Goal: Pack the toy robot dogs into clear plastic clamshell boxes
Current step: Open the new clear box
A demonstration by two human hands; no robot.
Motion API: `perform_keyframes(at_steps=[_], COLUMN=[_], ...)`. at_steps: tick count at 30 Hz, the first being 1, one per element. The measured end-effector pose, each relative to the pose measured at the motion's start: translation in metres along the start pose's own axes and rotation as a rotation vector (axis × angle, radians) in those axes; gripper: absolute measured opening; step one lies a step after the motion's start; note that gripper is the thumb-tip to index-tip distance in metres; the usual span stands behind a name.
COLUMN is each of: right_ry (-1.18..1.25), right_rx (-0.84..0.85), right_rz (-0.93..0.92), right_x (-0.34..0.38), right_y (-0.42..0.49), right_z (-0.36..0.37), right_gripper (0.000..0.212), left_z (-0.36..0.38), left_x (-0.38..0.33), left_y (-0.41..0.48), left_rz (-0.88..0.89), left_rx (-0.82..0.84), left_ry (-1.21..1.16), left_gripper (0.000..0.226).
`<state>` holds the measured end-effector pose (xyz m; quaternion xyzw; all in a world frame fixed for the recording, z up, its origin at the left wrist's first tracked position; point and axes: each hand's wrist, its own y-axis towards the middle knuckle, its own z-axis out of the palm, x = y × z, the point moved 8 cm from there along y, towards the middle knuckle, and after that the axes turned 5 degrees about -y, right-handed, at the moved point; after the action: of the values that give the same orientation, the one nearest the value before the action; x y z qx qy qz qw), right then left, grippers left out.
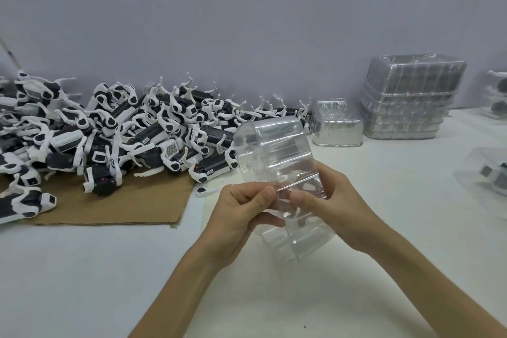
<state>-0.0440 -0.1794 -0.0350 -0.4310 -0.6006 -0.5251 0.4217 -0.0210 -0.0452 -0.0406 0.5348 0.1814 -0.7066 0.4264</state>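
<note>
Both hands hold one clear clamshell (277,170) up above the white bench (82,269), in the middle of the view. The left hand (236,217) pinches its near edge between thumb and fingers; the right hand (329,200) grips the same edge from the other side, its fingers partly seen through the plastic. The clamshell is empty as far as can be made out, but whether its halves are opened or still pressed together is hard to tell, since the clear walls blur into each other.

A heap of black-and-white dogs (123,129) lies at the left, partly on a sheet of cardboard (123,206) and cut off by the left edge. One loose white piece (204,191) lies just beside the cardboard. A stack of clamshells (408,99) stands far right, a smaller stack (336,123) beside it. At the right edge, packed boxes (491,175) are cut off and blurred; their contents are unclear.
</note>
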Motion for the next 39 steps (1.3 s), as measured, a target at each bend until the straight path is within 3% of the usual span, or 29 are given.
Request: perform_keyframes(at_steps=[5,12,16,19,22,25,28,30,33,39], right_ry=[0.059,0.131,0.131,0.050,-0.084,-0.126,-0.179,-0.212,-0.310,-0.266], right_rx=[0.060,0.081,0.090,0.054,0.005,0.010,0.001,-0.067,-0.139,-0.211], right_rz=[0.015,-0.012,-0.007,-0.029,-0.129,-0.170,-0.158,-0.170,-0.221,-0.292], right_x=[-0.003,-0.002,0.000,0.005,0.016,0.019,0.016,0.016,0.018,0.030], right_y=[-0.001,-0.002,-0.002,-0.003,-0.003,-0.004,-0.004,-0.004,-0.003,-0.004], right_z=[0.006,0.010,0.011,0.010,0.009,0.007,0.002,-0.001,-0.006,-0.017], right_gripper=[0.062,0.060,0.060,0.053,0.037,0.037,0.036,0.033,0.025,0.021], left_z=[0.001,0.000,0.000,-0.004,-0.008,-0.008,-0.005,-0.008,-0.021,-0.035], left_x=[0.000,0.003,0.003,-0.001,-0.008,-0.011,-0.014,-0.014,-0.005,-0.001], left_y=[-0.002,-0.002,-0.002,0.000,0.000,0.000,-0.001,-0.001,0.001,0.005], left_rz=[0.005,-0.005,-0.004,0.054,0.112,0.132,0.157,0.192,0.173,0.112], left_rx=[0.042,0.046,0.055,0.034,0.010,0.043,0.068,-0.024,-0.187,-0.258], left_ry=[0.007,-0.011,-0.022,0.031,0.124,0.238,0.342,0.332,0.223,0.200], left_gripper=[0.050,0.054,0.043,0.022,0.022,0.031,0.022,0.020,0.035,0.035])
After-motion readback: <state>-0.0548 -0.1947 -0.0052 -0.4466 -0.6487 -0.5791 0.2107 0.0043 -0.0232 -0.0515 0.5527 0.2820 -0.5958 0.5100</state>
